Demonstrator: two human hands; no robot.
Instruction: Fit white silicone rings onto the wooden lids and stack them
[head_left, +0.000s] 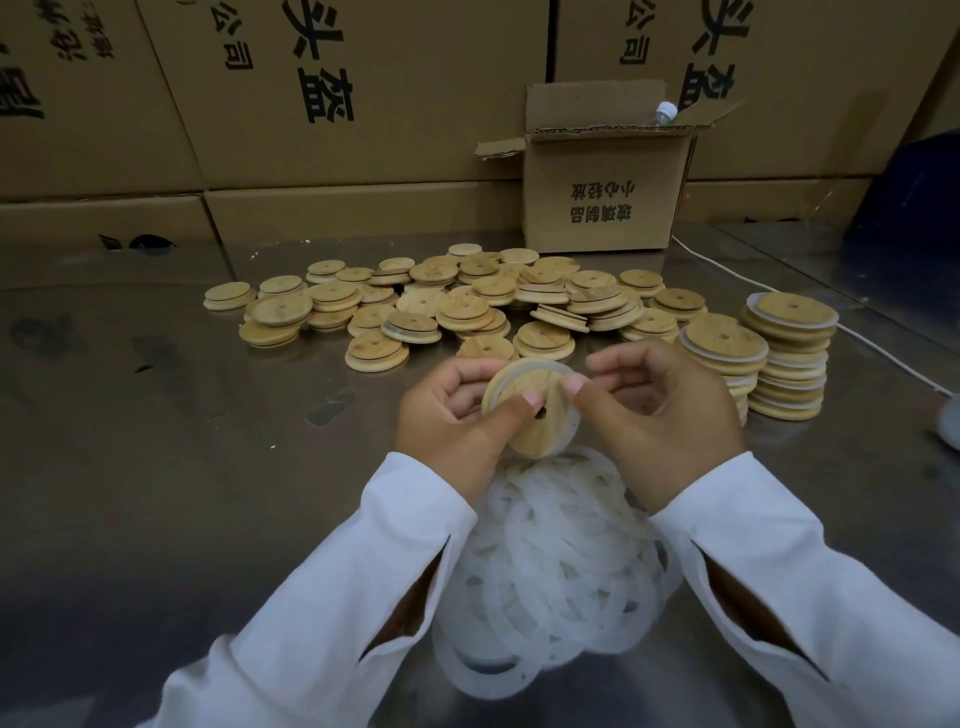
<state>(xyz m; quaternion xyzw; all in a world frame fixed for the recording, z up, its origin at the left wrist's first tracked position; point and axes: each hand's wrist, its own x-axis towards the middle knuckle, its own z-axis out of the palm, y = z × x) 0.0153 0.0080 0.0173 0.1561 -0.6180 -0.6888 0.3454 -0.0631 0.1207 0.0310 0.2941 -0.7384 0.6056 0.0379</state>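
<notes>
I hold one wooden lid (540, 426) tilted above the table, with a white silicone ring (569, 374) partly around its rim. My left hand (457, 415) grips the lid from the left, thumb near its centre hole. My right hand (654, 410) pinches the ring at the lid's upper right edge. Below my hands lies a heap of loose white rings (556, 566). Several bare lids (441, 301) are scattered further back. Two stacks of ringed lids (789, 358) stand at the right.
A small open cardboard box (602, 192) stands behind the lids, with a bottle cap showing inside. Large cartons (311, 104) wall off the back of the steel table (182, 441). A white cord (727, 270) runs along the right side.
</notes>
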